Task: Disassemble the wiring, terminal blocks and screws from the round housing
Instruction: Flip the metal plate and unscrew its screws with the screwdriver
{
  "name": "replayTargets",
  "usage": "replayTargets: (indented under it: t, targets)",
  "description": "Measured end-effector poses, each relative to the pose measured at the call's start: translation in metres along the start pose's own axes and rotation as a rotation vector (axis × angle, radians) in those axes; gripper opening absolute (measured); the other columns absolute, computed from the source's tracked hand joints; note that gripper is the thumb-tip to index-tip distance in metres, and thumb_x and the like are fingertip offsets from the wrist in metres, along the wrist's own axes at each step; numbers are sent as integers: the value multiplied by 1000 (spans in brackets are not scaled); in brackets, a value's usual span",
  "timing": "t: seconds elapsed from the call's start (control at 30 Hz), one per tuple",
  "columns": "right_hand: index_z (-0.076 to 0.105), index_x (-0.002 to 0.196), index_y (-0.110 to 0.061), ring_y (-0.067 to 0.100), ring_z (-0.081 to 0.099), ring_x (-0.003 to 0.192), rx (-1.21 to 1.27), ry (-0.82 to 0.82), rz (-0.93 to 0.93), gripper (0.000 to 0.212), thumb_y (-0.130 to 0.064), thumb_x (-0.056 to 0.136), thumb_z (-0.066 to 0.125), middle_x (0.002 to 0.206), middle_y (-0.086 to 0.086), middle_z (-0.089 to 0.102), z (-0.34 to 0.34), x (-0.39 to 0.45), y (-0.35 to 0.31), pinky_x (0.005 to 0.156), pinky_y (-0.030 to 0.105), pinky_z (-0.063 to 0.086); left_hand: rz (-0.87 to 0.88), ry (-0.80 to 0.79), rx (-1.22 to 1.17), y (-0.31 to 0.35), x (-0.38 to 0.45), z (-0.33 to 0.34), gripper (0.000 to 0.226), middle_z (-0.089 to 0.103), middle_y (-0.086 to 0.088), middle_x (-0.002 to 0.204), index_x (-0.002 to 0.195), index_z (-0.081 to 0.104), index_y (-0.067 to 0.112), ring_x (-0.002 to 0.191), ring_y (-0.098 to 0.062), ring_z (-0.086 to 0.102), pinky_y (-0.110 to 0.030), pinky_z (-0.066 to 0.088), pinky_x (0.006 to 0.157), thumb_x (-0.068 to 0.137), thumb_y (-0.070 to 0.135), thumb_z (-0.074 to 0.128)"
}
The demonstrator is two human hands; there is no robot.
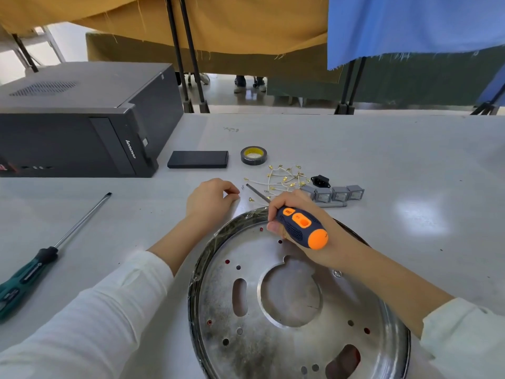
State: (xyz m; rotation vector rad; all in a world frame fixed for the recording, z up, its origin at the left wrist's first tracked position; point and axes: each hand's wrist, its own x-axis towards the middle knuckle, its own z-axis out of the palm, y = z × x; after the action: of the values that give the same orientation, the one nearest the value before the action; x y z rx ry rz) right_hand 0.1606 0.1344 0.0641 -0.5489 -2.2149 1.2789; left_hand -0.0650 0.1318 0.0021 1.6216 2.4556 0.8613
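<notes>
On the pale grey desk (355, 149), the round silver metal housing (289, 305) lies flat, its plate pierced with slots, small holes and a large central opening. Over the housing's far rim the right hand (289, 214) is wrapped around an orange-and-navy rubber-handled screwdriver (300, 225), its shaft pointing away. Left of that rim the left hand (211, 199) rests with fingers curled, fingertip and thumb close together by a tiny screw (242, 187). Beyond the housing lie white wires with brass terminals (284, 177), grey square terminal blocks (332, 193), a black socket (320, 181) and a black tape roll (253, 155).
</notes>
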Motion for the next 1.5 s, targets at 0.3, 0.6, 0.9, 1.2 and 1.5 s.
replayTargets:
  t: [0.3, 0.6, 0.9, 1.2, 1.5]
  targets:
    - [57, 87, -40, -2, 57, 76, 42, 73, -107, 22, -20, 84, 66, 89, -21, 58, -8, -4, 0, 71, 12, 44, -76, -216, -444, 21, -23, -41, 14, 70, 13, 89, 92, 69, 25, 61, 0, 63, -14, 49, 58, 94, 31, 57]
    - [57, 88, -20, 12, 52, 60, 206, 151, -47, 15, -8, 87, 67, 74, -14, 57, -15, -13, -28, 55, 18, 46, 21, -526, -430, 56, -65, -63, 22, 69, 1, 112, 117, 65, 20, 105, -14, 63, -26, 47, 94, 98, 21, 54]
    - [58, 87, -27, 11, 53, 56, 205, 163, -36, 20, -9, 88, 66, 69, -17, 59, -20, -23, -30, 53, 17, 46, -87, -387, -151, 43, -89, -75, 43, 59, -2, 120, 132, 44, 25, 97, -18, 54, -26, 41, 73, 93, 9, 40]
    - [58, 84, -31, 14, 54, 52, 166, 237, -44, 20, -14, 88, 68, 65, -14, 59, -12, -20, -33, 50, 22, 46, 81, -305, -148, 64, -68, -64, 31, 61, 1, 127, 128, 54, 23, 107, -14, 58, -17, 36, 83, 99, 18, 47]
    - [61, 75, -40, 8, 48, 47, 183, 268, -52, 30, -13, 86, 70, 60, -17, 57, -15, -15, -39, 48, 15, 42, -91, -354, 175, 48, -84, -82, 40, 65, -9, 106, 125, 48, 20, 93, -27, 54, -31, 42, 73, 87, 12, 37]
